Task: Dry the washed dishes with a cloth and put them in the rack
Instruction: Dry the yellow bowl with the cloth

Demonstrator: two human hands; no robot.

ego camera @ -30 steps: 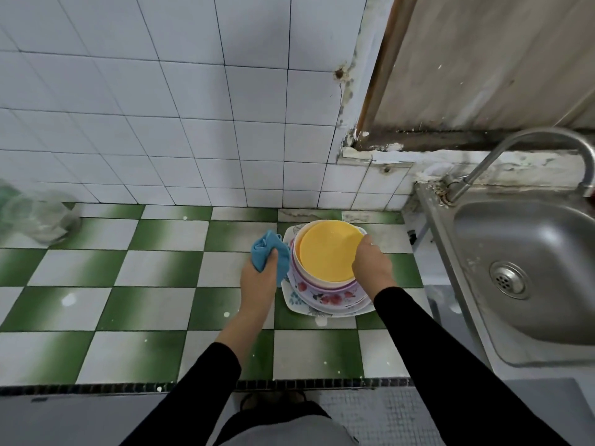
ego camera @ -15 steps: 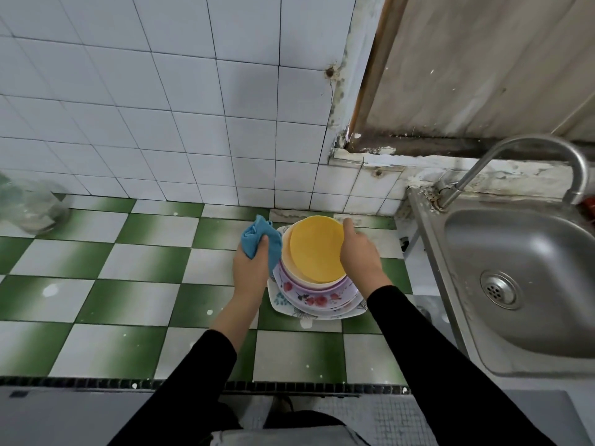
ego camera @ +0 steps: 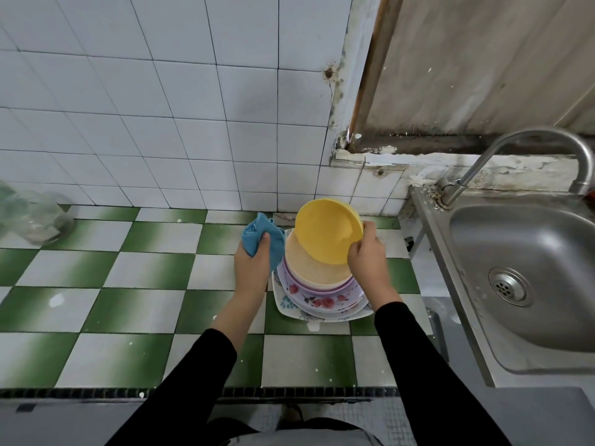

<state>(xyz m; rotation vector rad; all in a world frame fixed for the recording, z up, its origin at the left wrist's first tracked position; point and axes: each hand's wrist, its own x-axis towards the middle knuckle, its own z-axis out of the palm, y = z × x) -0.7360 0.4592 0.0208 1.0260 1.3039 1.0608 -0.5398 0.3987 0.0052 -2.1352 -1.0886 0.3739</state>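
A stack of dishes [ego camera: 322, 299] stands on the green and white tiled counter: a pale orange bowl on top, floral bowls below, a square floral plate at the bottom. My right hand [ego camera: 368, 255] grips the right rim of a yellow bowl [ego camera: 326, 230], tilted and lifted just above the stack. My left hand [ego camera: 252, 263] holds a bunched blue cloth [ego camera: 262, 236] left of the stack, touching its side. No rack is in view.
A steel sink [ego camera: 528, 278] with a curved tap [ego camera: 531, 146] lies to the right. A clear glass jar [ego camera: 35, 220] sits at the far left against the white tiled wall. The counter's front edge [ego camera: 193, 392] runs along the bottom.
My right hand has lifted the yellow bowl off the stack and tilted it, uncovering the pale orange bowl beneath. The left hand with the cloth stays beside the stack.
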